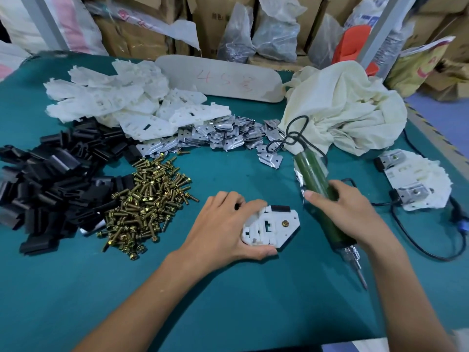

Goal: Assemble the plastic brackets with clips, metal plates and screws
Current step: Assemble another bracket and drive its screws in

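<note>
One white plastic bracket (269,229) sits flat around the middle of the teal worktop (253,306), a bit toward the near edge. It's got a black clip (280,208) on its far edge and a brass screw (285,223) in its right side. The left hand (223,224) grips the bracket from the left, fingers curled over the far side and thumb along the near edge. Just beside it on the right, the right hand (347,212) is wrapped around the green barrel of an electric screwdriver (319,196), which is slanted with the bit aimed at the near edge, off the bracket.

Left of the bracket there's a heap of loose brass screws (147,199). Further left, by the left edge, is a big pile of black clips (50,179). Behind those, a mound of bare white brackets (121,102) fills the far left corner, and a strip of shiny metal plates (223,134) spills out from it across the middle.

By the right edge there's a stack of brackets (416,181) with plates and clips already on. A black cable (418,240) loops in front of it. A crumpled cream cloth (347,110) sits at the far right, touching the screwdriver's top end. A beige board with red writing (220,77) lies along the far edge, with cardboard boxes (142,34) and plastic bags (274,29) behind.
</note>
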Action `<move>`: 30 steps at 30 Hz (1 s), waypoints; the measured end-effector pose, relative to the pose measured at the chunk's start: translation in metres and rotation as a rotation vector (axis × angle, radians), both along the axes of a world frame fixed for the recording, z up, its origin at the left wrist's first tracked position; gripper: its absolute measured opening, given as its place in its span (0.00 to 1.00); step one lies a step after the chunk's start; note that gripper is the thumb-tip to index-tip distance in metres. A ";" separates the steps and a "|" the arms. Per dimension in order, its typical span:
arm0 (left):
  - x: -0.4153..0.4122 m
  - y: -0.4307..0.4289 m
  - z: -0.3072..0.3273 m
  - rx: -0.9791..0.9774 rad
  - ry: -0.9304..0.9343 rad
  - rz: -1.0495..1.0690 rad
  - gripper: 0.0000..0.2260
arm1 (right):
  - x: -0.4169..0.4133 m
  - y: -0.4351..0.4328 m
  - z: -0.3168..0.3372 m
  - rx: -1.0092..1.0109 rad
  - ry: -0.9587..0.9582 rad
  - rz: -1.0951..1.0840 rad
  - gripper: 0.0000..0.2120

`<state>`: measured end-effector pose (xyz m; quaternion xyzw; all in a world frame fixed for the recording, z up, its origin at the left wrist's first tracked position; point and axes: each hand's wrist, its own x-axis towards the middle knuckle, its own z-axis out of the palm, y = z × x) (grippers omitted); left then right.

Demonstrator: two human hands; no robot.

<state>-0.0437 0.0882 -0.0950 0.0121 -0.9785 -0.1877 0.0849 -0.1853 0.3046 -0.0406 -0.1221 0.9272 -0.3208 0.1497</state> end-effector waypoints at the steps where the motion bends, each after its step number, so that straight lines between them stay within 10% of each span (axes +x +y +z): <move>1: 0.000 0.000 0.000 0.001 0.000 0.000 0.38 | 0.001 0.000 -0.003 0.045 0.022 0.007 0.17; 9: 0.003 -0.005 0.002 0.152 0.029 0.064 0.39 | 0.021 -0.007 -0.002 -0.046 0.401 -0.034 0.08; 16: 0.001 -0.009 0.005 0.501 0.111 0.222 0.41 | 0.078 -0.025 0.005 -0.438 -0.014 0.427 0.14; 30: 0.003 -0.013 -0.002 0.530 0.120 0.079 0.40 | 0.075 -0.049 0.001 -0.673 0.107 0.046 0.14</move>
